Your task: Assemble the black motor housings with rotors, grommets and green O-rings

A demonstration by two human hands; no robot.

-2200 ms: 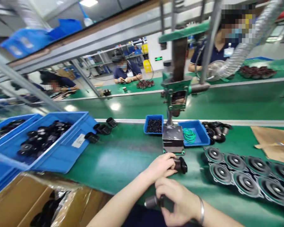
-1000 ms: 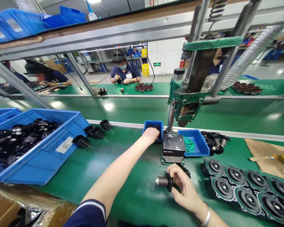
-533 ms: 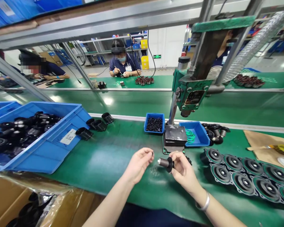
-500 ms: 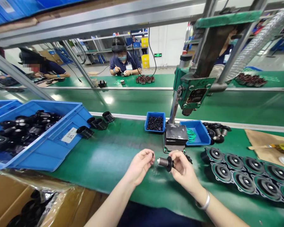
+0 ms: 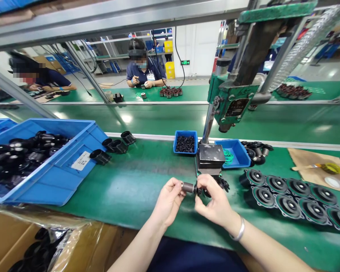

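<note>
Between my two hands lies a rotor part [image 5: 189, 187] with a grey cylinder and a black disc, held roughly level above the green bench. My left hand [image 5: 170, 198] pinches its pale left end, and any small piece between those fingertips is hidden. My right hand [image 5: 214, 198] grips the black disc end. Just behind them is the press base [image 5: 211, 155], with black finned pieces [image 5: 223, 183] in front of it. A small blue bin of black rings [image 5: 185, 144] and a blue bin with green rings [image 5: 238, 154] stand on either side of the base.
The green press head [image 5: 232, 102] hangs over its base. Black housings [image 5: 289, 206] stand in rows at right, near a brush [image 5: 307, 167] on cardboard. A large blue crate [image 5: 53, 177] and black cylinders [image 5: 100, 156] are at left. A person [image 5: 146, 71] works across the bench.
My left hand has come up to the pale end of the rotor part, closing the gap. The rotor part has shifted slightly left and up in my right hand. The view has shifted a little.
</note>
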